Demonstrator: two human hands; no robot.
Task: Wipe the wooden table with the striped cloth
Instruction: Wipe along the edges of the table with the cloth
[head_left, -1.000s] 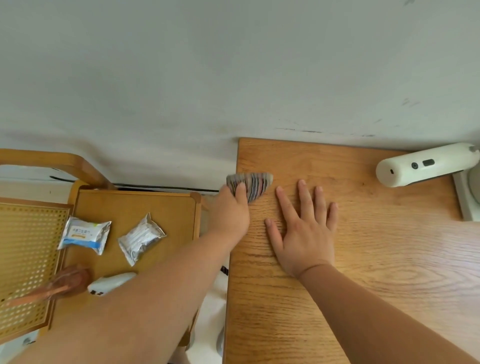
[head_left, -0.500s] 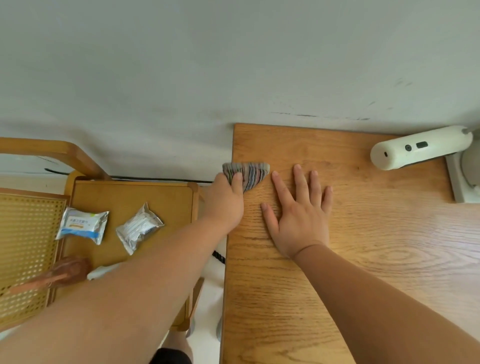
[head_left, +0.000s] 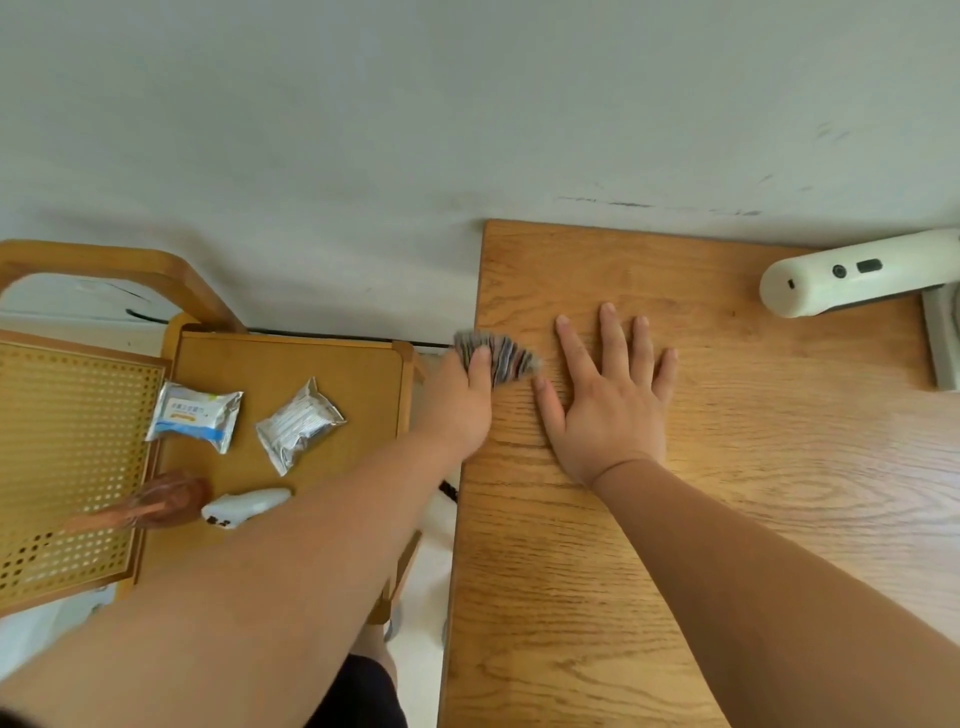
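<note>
We clench the cloth (head_left: 497, 357) in our left hand (head_left: 460, 402) at the table's (head_left: 727, 467) left edge, mid-frame, bunched to drag along the wood, while our right hand (head_left: 608, 402) lies flat and empty beside it, apparently steadying us.

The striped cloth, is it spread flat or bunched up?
Bunched up: the striped cloth fans out in folds from under the left hand at the wooden table edge.
</note>
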